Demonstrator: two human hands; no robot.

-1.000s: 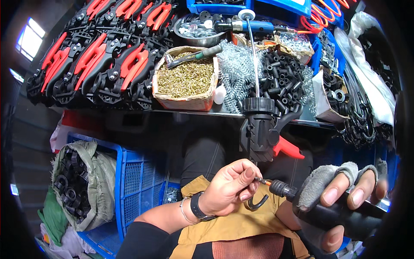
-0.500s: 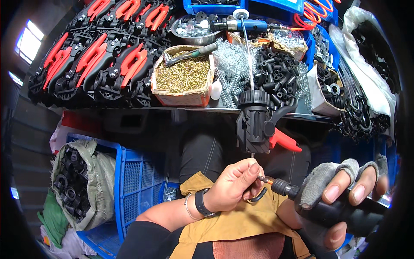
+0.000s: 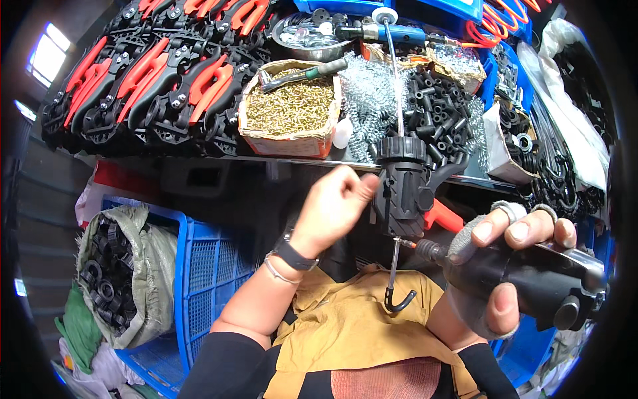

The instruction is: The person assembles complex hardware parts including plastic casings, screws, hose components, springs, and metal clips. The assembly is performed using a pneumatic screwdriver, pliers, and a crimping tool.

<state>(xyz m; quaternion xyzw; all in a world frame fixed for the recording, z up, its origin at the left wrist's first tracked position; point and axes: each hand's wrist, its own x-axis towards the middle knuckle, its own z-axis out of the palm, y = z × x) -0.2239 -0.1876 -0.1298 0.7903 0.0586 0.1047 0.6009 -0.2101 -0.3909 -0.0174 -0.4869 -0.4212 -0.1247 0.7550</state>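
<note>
A black caulking-gun body (image 3: 403, 189) with a ridged collar and red trigger (image 3: 442, 216) stands upright in front of me, partly over the bench edge. A metal rod (image 3: 397, 86) runs through it, with a pale disc at the top and a black hook (image 3: 400, 302) at the bottom. My right hand (image 3: 498, 266), in a grey glove with bare fingertips, grips a black power screwdriver (image 3: 531, 282). The screwdriver's bit points left at the rod, just under the body. My left hand (image 3: 335, 206) is beside the body's left side, fingers curled and thumb pressed in; what it holds is hidden.
On the bench lie a carton of brass-coloured screws (image 3: 289, 110) with a ratchet-like tool across it, springs (image 3: 372, 100), black sleeves (image 3: 435, 113) and several red-and-black handle assemblies (image 3: 143, 80). Down left are a blue crate (image 3: 209, 279) and a sack of black rings (image 3: 113, 279).
My left hand has left the screwdriver tip and moved up and left beside the body. The screwdriver has shifted up, its bit now close under the body. The hooked rod end is uncovered.
</note>
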